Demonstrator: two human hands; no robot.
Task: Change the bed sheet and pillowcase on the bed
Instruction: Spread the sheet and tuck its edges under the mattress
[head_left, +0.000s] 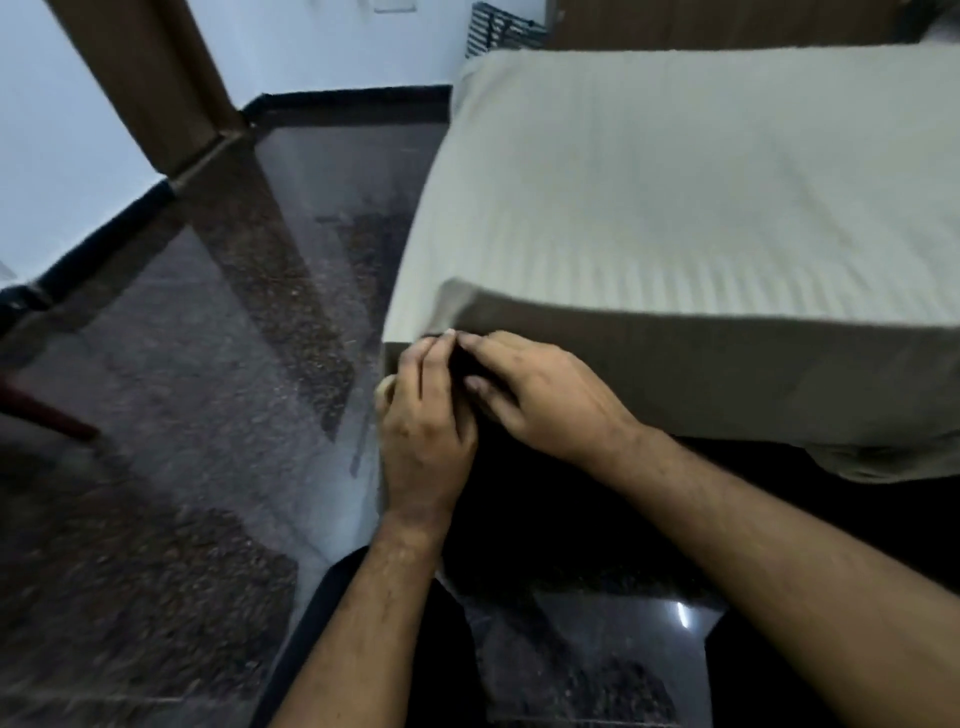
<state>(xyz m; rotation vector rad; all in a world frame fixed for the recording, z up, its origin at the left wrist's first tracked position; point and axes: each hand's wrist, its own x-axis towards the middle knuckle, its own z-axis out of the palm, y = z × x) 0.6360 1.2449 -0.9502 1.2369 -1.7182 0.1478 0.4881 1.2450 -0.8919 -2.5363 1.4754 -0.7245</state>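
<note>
At the bed's near corner, left hand (423, 415) and right hand (540, 395) meet, fingers pinched on the sheet's (675, 182) edge — sheet already lies smooth over the mattress; tucking remains — no pillow in view.

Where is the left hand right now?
In the head view, lower centre: the left hand is at the bed sheet's near left corner, touching the right hand.

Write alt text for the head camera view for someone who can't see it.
Both hands, left hand and right hand, work together at the near corner of a bed, under a striped beige sheet spread over the mattress. Dark polished floor lies alongside.
</note>
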